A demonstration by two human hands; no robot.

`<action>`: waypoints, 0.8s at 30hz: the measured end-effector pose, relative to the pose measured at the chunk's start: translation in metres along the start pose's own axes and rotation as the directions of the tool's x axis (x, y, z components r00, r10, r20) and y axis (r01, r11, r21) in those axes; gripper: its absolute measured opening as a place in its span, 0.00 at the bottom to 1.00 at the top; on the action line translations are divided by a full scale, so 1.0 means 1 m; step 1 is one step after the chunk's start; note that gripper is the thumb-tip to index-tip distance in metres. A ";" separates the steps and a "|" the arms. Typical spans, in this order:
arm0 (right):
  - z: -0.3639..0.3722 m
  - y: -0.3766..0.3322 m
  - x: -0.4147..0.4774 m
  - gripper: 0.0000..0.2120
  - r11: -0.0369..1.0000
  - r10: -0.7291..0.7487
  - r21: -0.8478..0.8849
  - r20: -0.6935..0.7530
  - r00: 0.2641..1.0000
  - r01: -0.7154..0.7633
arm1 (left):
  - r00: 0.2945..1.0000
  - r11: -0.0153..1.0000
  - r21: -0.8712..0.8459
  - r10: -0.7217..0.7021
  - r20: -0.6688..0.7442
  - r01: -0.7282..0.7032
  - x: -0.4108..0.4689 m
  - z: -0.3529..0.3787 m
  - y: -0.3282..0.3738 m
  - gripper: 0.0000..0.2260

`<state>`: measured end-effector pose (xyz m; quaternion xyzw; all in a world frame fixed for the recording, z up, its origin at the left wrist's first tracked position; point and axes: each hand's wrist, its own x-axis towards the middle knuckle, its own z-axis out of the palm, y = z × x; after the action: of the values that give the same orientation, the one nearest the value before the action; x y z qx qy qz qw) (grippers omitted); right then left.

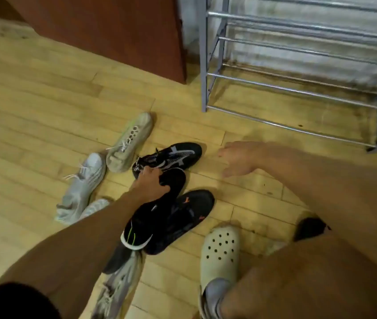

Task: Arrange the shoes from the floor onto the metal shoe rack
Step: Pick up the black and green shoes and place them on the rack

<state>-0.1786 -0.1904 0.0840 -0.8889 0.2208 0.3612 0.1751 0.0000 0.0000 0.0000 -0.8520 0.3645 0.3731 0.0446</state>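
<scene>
Several shoes lie scattered on the wooden floor (45,93). My left hand (149,181) is closed on the collar of a black shoe (173,180), right beside a black sneaker with grey mesh (173,155). My right hand (238,157) hovers open above the floor to the right of that sneaker, holding nothing. Two more black shoes (183,217) lie under my left forearm. Pale grey sneakers (84,178) and a cream sneaker (130,141) lie to the left. The metal shoe rack (298,90) stands at the upper right, and its visible bars hold no shoes.
A reddish-brown wooden cabinet (118,31) stands left of the rack. My foot wears a cream clog (221,252) at the bottom right. Another light sneaker (116,288) lies at the bottom centre, and a dark object (309,227) peeks out beside my right arm.
</scene>
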 end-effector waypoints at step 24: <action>0.030 -0.077 -0.066 0.22 0.955 0.103 0.286 -0.051 0.993 -0.084 | 0.939 0.828 -0.473 -0.344 -0.006 0.301 -0.083 0.033 -0.062 0.19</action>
<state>-0.1973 -0.0938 0.1228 -0.8545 0.3175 0.3045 0.2761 -0.0175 0.1055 0.0202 -0.9028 0.1166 0.3976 -0.1152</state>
